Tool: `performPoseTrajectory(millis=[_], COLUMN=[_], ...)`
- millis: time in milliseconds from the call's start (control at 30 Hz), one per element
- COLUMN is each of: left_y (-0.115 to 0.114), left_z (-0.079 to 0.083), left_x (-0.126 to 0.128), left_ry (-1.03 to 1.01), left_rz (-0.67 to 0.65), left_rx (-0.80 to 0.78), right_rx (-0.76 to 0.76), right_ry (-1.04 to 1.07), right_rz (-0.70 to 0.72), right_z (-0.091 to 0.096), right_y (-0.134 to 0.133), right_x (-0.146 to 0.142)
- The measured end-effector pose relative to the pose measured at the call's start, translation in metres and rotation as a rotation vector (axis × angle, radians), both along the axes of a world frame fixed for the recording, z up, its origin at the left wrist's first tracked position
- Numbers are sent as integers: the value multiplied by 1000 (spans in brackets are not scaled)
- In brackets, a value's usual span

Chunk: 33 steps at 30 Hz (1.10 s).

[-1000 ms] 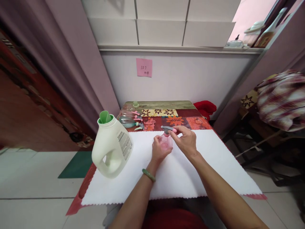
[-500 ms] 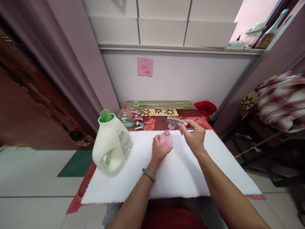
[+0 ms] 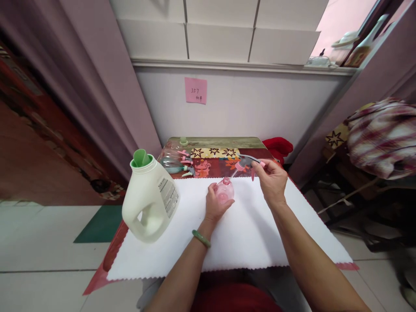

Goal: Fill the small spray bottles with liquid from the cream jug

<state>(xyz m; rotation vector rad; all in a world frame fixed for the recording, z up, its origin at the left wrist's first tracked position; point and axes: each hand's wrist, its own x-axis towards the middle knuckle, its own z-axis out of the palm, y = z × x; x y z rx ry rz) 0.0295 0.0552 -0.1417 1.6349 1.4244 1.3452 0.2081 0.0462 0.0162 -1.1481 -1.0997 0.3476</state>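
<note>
My left hand (image 3: 216, 206) is wrapped round a small clear pink bottle (image 3: 224, 191) standing on the white cloth (image 3: 253, 234). My right hand (image 3: 272, 181) pinches a pink and grey spray trigger head (image 3: 247, 162), lifted up and to the right of the bottle. Its thin dip tube (image 3: 232, 174) slants down toward the bottle's open neck. A green bangle (image 3: 201, 238) is on my left wrist.
A large white detergent jug (image 3: 150, 200) with an open green spout stands at the cloth's left. Several clear bottles and spray heads (image 3: 178, 161) lie at the table's far left. A patterned red cloth (image 3: 217, 164) covers the table. A red object (image 3: 280, 146) lies at the far right corner.
My right hand has taken the spray head off the pink bottle and lifted it up and to the right, drawing the tube out. My left hand has kept the bottle in place.
</note>
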Motion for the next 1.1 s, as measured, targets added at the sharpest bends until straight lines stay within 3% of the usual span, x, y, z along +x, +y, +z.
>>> performPoseTrajectory(millis=[333,700,933,1100], left_y=[-2,1,1,0], left_z=[2,-2,-4,-2], left_x=[1,1,1,1], left_ry=[-1,-17,-33,-52], left_rz=[-1,3,10,5], left_rx=[7,-2,7,6], right_rx=[17,65,98,108], right_ry=[-115,-56,162,352], right_rz=[-69,-96,-40,-99], right_z=[2,-2,-1,5], right_y=[-2,0,1,2], right_x=[5,8,16,38])
